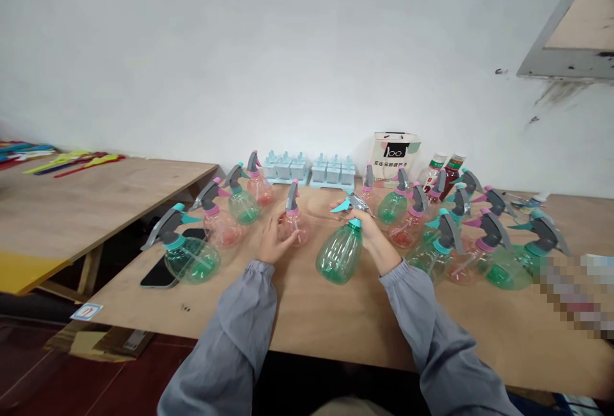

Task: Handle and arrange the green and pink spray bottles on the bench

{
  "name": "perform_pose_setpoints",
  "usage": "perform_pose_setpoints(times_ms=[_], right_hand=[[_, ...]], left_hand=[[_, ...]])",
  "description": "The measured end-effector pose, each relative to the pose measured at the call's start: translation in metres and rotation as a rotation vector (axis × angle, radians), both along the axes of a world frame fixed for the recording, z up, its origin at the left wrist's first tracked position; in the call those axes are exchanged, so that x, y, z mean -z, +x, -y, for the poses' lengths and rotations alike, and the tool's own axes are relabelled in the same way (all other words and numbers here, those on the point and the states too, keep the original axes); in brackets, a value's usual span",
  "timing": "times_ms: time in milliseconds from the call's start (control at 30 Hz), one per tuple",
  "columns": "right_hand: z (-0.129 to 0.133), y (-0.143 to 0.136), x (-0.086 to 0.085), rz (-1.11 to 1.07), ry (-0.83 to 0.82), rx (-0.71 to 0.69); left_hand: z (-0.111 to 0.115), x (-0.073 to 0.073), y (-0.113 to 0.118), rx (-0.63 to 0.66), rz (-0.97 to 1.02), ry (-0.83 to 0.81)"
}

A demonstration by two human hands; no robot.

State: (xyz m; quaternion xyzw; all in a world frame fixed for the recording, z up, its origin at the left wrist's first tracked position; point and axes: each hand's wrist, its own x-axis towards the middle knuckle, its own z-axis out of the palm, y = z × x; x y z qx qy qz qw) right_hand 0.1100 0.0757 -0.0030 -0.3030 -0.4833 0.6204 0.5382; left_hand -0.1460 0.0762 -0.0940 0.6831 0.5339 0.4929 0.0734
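Observation:
My right hand (367, 225) is closed around the neck of a green spray bottle (338, 256) with a grey and turquoise trigger head. That bottle leans slightly, its head toward the right; whether its base touches the table I cannot tell. My left hand (275, 239) curls around the side of a pink spray bottle (298, 229), which stands upright with its grey and pink head uncovered. Left of it are more pink and green spray bottles, among them a green one (192, 260) beside a dark phone (159, 273). Several others, such as a pink one (407, 229), crowd the right side.
Two light-blue ice-pop moulds (286, 169) stand against the wall, near a printed paper bag (394, 159) and two labelled bottles (452, 176). The wooden table's (336, 333) front edge lies close to me. Across a gap, another table (119, 205) holds colourful strips.

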Motion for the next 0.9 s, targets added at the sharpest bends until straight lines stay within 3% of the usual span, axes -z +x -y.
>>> perform_pose_setpoints(times_ms=[133, 300, 533, 733, 900], right_hand=[[0.002, 0.000, 0.001, -0.042, -0.029, 0.042], [0.007, -0.002, -0.005, -0.024, -0.030, -0.030], [0.002, 0.002, -0.001, -0.065, 0.015, 0.087], [0.008, -0.001, -0.009, 0.006, 0.069, 0.051], [0.007, 0.000, -0.004, -0.013, 0.052, 0.139]], left_hand=[[0.001, 0.000, 0.000, 0.031, 0.021, 0.007], [0.000, 0.002, -0.001, 0.039, 0.040, -0.008], [0.000, 0.002, -0.002, 0.038, 0.043, -0.014], [0.000, 0.001, -0.001, 0.044, 0.039, -0.018], [0.001, 0.001, -0.002, 0.043, 0.040, -0.031]])
